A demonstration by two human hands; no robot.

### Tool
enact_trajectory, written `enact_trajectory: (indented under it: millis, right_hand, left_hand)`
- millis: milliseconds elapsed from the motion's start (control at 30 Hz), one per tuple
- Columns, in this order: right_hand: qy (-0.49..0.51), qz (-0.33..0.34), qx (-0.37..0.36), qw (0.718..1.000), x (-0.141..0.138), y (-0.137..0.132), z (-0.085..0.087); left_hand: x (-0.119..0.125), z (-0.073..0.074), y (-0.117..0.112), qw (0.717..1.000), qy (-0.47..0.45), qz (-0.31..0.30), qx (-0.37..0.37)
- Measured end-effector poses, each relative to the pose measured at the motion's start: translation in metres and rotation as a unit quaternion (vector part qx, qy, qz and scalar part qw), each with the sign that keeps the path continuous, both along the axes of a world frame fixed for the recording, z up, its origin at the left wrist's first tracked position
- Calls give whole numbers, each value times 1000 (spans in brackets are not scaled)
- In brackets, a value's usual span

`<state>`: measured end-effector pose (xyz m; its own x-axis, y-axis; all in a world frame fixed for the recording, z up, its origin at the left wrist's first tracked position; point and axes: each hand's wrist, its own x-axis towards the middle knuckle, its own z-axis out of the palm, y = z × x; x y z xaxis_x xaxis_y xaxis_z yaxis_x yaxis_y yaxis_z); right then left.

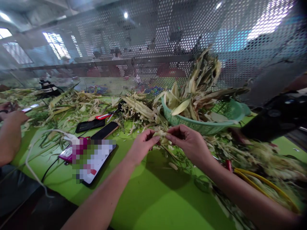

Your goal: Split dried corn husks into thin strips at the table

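Between my two hands is a small, pale piece of corn husk (162,134), pinched from both sides above the green table (153,198). My left hand (145,143) grips its left end with thumb and fingers. On the right end, my right hand (185,139) closes in a similar pinch. The husk's exact shape is partly covered by the fingertips. Thin green strands and scraps (178,159) lie under the hands. Just behind them stands a green plastic basket (192,124) with dried corn husks (196,86) heaped in it.
Phones (103,159) and a magenta power bank (67,155) with a white cable lie left of my arm. A red box cutter (103,117) rests behind them. Yellow-handled scissors (261,182) sit at right among husk fibres. Another person's arm (11,137) is at far left. A perforated metal panel (144,48) rises behind.
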<state>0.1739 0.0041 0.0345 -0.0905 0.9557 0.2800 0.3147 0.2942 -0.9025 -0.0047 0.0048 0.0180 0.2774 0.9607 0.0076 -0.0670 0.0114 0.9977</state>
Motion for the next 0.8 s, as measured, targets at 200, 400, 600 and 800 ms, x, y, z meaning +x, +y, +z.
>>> enact_trajectory:
  millis: [200, 400, 600, 800]
  right_hand:
    - [-18, -5, 4, 1000, -3, -4, 3]
    - [29, -11, -15, 999, -4, -2, -2]
    - [47, -21, -30, 998, -6, -4, -4]
    - [36, -9, -29, 999, -7, -7, -1]
  left_hand:
    - [1, -6, 1, 1000, 2, -10, 10]
    - [2, -3, -1, 1000, -21, 1, 15]
    - [3, -4, -2, 1000, -17, -8, 9]
    - [4, -7, -2, 1000, -5, -17, 25]
